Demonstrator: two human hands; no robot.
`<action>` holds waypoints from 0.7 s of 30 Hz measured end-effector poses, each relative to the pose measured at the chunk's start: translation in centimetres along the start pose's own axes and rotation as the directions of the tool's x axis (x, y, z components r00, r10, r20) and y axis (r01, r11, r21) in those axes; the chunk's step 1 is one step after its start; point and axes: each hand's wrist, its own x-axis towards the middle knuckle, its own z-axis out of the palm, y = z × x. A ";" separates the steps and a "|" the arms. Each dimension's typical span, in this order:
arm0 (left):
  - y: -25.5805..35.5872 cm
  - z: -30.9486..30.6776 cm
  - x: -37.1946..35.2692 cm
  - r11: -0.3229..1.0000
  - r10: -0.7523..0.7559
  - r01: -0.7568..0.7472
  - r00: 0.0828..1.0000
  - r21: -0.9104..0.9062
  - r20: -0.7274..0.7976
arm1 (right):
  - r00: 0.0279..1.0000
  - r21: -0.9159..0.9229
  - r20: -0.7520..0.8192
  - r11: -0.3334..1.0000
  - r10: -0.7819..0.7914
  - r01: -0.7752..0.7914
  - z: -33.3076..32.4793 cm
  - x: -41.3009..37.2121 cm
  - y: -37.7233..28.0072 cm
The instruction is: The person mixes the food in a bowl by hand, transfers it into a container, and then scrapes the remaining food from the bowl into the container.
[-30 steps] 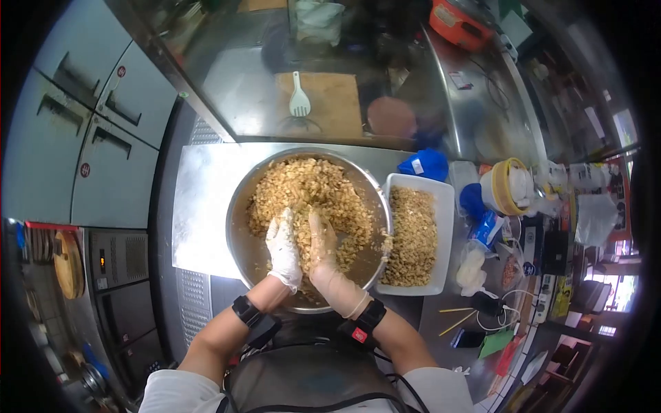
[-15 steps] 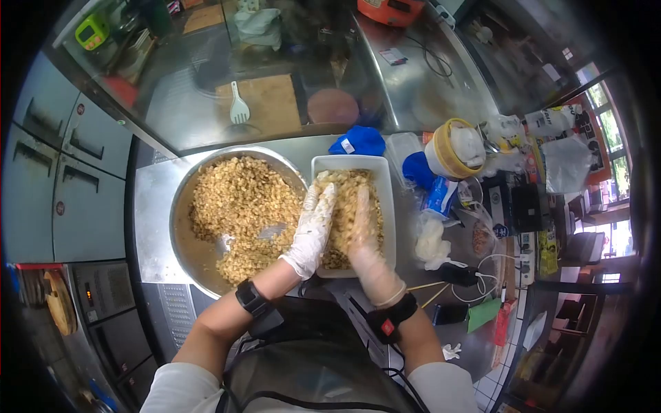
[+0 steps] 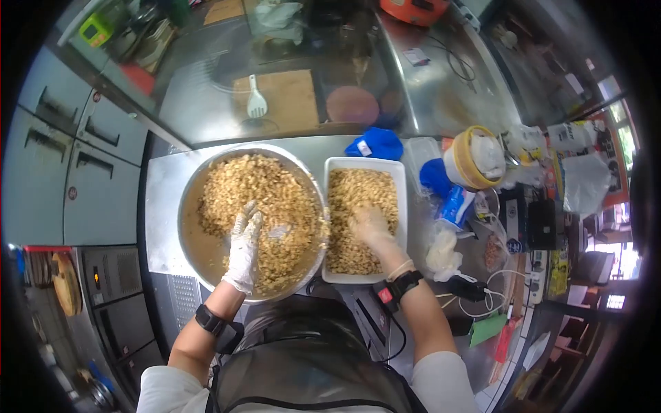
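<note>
A large round metal bowl [image 3: 186,237] holds a heap of tan, chopped crumbly mixture [image 3: 251,182]. Inside its rim, my left hand [image 3: 244,248], in a clear glove dotted with bits, lies over the mixture with its fingers stretched out and nothing in them. To the right of the bowl stands a white rectangular tray [image 3: 401,220], filled with a layer of the same mixture [image 3: 354,189]. On that layer rests my right hand [image 3: 372,227], also gloved; motion smears its fingers and the mixture partly hides them.
Behind the tray lies a blue cloth item [image 3: 375,143]. Right of it are a yellow-rimmed tub [image 3: 475,158], a blue packet [image 3: 456,206], a crumpled white glove or bag [image 3: 443,253] and white cables [image 3: 499,275]. A slotted white spatula [image 3: 256,103] shows beyond the glass at the back.
My hands, both over the tray before, have parted. The left has moved left into the bowl, while the right stays in the tray, where the mixture now lies more level.
</note>
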 end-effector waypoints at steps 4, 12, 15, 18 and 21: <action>0.2 -3.5 1.1 0.998 -0.051 0.046 0.990 -0.043 -0.129 | 0.984 -0.036 0.170 0.999 0.043 -0.038 -2.6 1.4 -0.9; -1.4 -10.8 6.8 0.987 0.110 -0.133 0.967 -0.089 -0.228 | 0.986 0.436 -0.064 0.884 -0.155 0.168 -11.6 -1.7 -9.5; 0.7 -9.8 8.0 0.994 -0.071 0.045 0.957 -0.100 -0.279 | 0.993 0.681 0.006 0.728 -0.122 0.085 -9.0 1.7 -15.7; 0.1 -10.4 10.6 0.900 -0.297 0.227 0.944 -0.372 -0.144 | 0.953 0.897 -0.283 0.324 -0.106 0.302 -1.8 4.3 -17.7; 1.0 -8.8 12.3 0.888 -0.233 0.183 0.970 -0.422 -0.069 | 0.965 0.044 0.078 0.968 -0.251 0.248 2.4 4.2 -16.2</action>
